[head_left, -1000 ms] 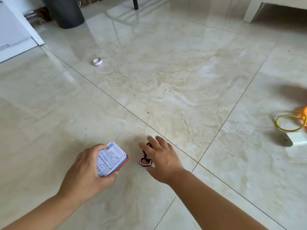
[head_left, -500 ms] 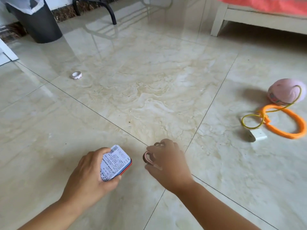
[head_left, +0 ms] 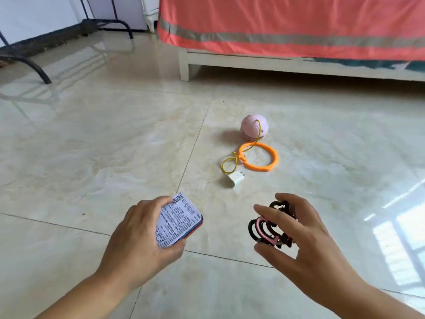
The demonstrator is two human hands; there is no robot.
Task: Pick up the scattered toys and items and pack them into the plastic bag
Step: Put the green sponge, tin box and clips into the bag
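Hands are both occupied and held above the tiled floor (head_left: 115,139). The left hand (head_left: 138,236) grips a small flat tin (head_left: 178,221), thumb under its near edge and fingers over the far edge; the face turned up carries a white printed label with a barcode, and a red rim shows along its right side. The right hand (head_left: 296,236) holds a pink and black hair claw clip (head_left: 266,229), curled fingers behind it and the thumb below, with the clip's teeth pointing left.

On the floor beyond the hands lies a pink ball (head_left: 254,127), joined by a yellow cord (head_left: 230,163) to an orange ring (head_left: 258,156) lying flat just in front of it. A white charger plug (head_left: 235,179) rests just beside the cord's loop, near the ring's left side. These three items lie well apart from both hands.

Behind them stands a bed with a white frame (head_left: 184,65), draped in a coral sheet with a grey stripe (head_left: 276,24). Black curved metal legs (head_left: 34,67) stand at far left. No plastic bag can be made out.
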